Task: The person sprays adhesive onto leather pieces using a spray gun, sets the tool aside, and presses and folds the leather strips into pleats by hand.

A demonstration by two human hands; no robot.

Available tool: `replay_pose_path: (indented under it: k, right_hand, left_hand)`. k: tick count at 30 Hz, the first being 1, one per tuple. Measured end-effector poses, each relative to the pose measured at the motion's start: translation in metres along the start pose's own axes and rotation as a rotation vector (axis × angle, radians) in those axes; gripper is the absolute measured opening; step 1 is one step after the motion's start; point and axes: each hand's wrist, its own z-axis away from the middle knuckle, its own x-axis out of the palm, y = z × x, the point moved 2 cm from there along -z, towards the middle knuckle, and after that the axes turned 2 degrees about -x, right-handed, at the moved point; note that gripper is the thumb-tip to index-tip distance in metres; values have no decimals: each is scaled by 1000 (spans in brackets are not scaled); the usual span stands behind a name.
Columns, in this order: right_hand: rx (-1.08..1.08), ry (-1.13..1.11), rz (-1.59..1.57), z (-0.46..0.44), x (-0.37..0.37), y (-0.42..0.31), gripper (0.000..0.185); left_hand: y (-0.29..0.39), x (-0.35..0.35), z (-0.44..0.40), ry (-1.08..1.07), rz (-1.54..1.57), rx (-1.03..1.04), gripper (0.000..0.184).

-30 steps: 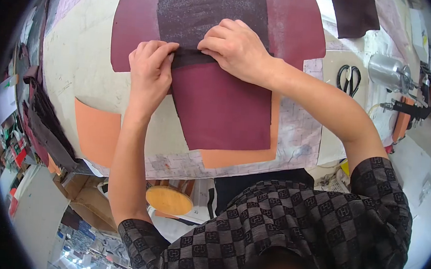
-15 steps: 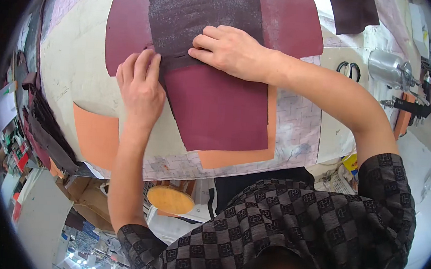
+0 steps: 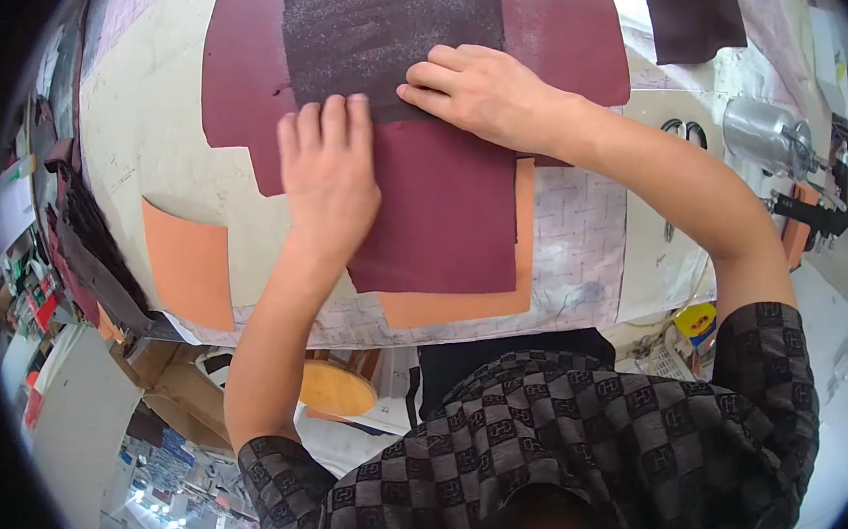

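A large maroon leather-like piece lies spread on the table, with a dark brown speckled sheet over its middle. A maroon panel extends from the sheet's lower edge towards my body. My left hand rests at the left end of that edge, fingers stretched out and slightly blurred. Higher and to the right, my right hand presses on the sheet near the same edge, its fingers loosely bent and a little apart. Under the panel, an orange sheet sticks out at the bottom and right.
Another orange piece lies left on the table. Black-handled scissors, a metal spray-gun cup and a dark brown piece are at the right. Dark strips hang over the left edge. Below stands a round wooden stool.
My left hand has moved right, from the left side of the edge onto it, and its fingers have straightened. My right hand has shifted slightly right. The ridge along the edge now looks flatter.
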Motion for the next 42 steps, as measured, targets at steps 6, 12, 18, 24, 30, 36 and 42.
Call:
replay_pose_path:
  k: [6, 12, 18, 24, 30, 36, 42]
  right_hand:
    - [14, 17, -26, -1, 3, 1, 41]
    - [-10, 34, -132, 36, -16, 26, 44]
    - [-15, -24, 9, 70, -29, 31, 51]
    - [245, 169, -26, 66, -53, 18, 42]
    - [468, 310, -140, -44, 4, -25, 24]
    - [363, 236, -29, -44, 13, -27, 16]
    - [331, 366, -179, -41, 13, -18, 18]
  left_hand:
    - [23, 12, -13, 191, 204, 60, 52]
    - [36, 14, -12, 156, 27, 43, 54]
    - [36, 10, -18, 104, -7, 94, 56]
    - [15, 3, -9, 281, 397, -104, 59]
    - [-39, 8, -6, 356, 567, -241, 71]
    - [-48, 17, -7, 316, 535, -146, 70]
    - [-63, 15, -10, 256, 558, -136, 52]
